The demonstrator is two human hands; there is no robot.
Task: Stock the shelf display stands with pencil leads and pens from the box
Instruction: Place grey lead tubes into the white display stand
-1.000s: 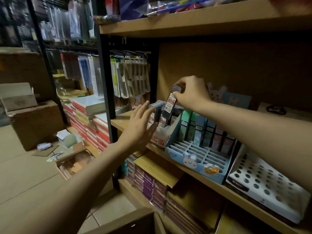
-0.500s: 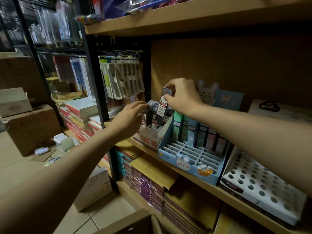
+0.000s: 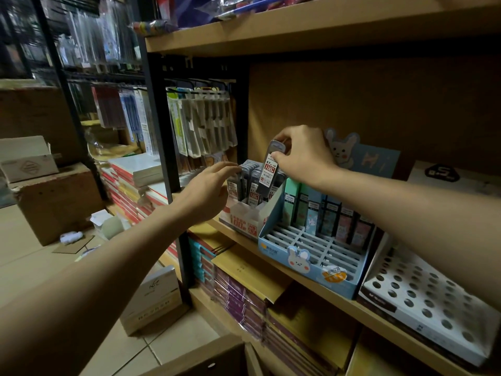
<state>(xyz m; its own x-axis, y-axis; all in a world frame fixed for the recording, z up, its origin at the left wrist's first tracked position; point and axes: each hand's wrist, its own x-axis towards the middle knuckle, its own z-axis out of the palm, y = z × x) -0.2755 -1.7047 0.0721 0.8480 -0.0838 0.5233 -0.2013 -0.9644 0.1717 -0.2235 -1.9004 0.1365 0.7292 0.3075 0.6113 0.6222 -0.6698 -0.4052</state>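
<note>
Item in hand: right hand (image 3: 303, 156) is pinching a pencil lead case (image 3: 269, 169) tilted above the white display stand (image 3: 244, 218), left hand (image 3: 208, 188), fingers relaxed, is steadying packed cases; best straightened upright before seating.

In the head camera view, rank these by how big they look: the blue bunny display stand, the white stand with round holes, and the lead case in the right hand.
1. Blue bunny display stand and white holed stand: look alike; the white one is cut off and nearer, so unranked.
2. Lead case, pinched by the right hand: smallest.
</note>
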